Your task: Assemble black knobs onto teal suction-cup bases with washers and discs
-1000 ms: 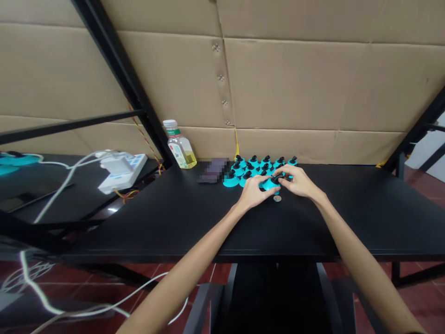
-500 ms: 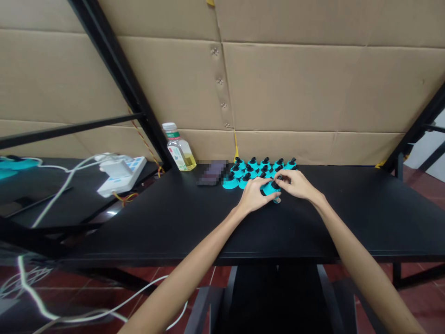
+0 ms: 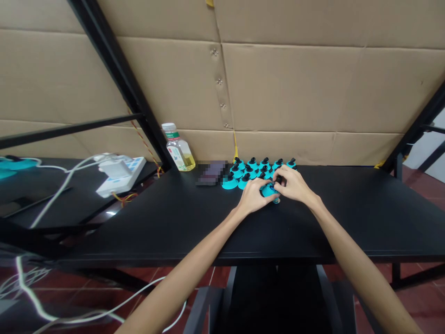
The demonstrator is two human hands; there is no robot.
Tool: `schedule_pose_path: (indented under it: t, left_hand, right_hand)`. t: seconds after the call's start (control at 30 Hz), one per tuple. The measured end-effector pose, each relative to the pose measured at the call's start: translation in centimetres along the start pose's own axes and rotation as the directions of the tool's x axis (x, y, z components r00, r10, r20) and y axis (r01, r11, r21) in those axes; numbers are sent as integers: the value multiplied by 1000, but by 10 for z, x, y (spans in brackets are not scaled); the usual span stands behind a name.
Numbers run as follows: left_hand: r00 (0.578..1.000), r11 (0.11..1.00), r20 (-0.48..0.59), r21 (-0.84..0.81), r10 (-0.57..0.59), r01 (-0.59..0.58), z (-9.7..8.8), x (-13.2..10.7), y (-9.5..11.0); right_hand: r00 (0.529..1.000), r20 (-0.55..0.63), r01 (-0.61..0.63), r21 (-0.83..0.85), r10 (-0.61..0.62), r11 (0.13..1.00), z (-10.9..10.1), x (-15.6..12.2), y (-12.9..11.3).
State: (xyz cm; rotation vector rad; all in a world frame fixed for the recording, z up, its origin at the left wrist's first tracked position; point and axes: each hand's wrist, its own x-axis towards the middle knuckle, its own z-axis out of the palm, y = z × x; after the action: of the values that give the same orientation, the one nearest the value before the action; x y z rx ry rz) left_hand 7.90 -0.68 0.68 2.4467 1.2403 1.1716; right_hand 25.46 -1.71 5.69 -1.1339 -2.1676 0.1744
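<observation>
The left hand and right hand are together, clamped on one teal piece with a black knob near the middle of the desk, just in front of the other teal pieces standing in rows by its back edge

The one head-worn camera looks forward and down at the left hand and right hand over a black table, facing a cardboard wall. It seems fairly close.

A bottle and a blurred flat thing sit on the table, left of the rows of small knobbed pieces. A cardboard wall stands behind them. A power strip lies farther left.
</observation>
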Motion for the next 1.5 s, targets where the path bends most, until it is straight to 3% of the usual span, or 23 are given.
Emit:
schedule_pose_path:
  t: [0.17, 0.43, 0.67, 1.0, 1.5]
  left_hand:
    - [999, 998, -15, 24, -51, 52, -3, 1, 3]
    - [993, 996, -79, 9, -84, 85, -8, 4, 3]
    - [994, 996, -77, 22, -80, 82, -8, 4, 2]
    - [987, 997, -140, 4, -75, 76, -10, 5, 5]
    - [974, 998, -217, -5, -58, 58, -9, 4, 4]
  right_hand:
    - [998, 37, -56, 25, 55, 998, -12, 0, 13]
    - [959, 141, -223, -150, 244, 963, -36, -6, 34]
    - [893, 344, -225, -216, 289, 950, -41, -9, 32]
    - [869, 326, -222, -417, 373, 882, -32, -8, 34]
    - [888, 246, -275, -396, 389, 876, -40, -11, 37]
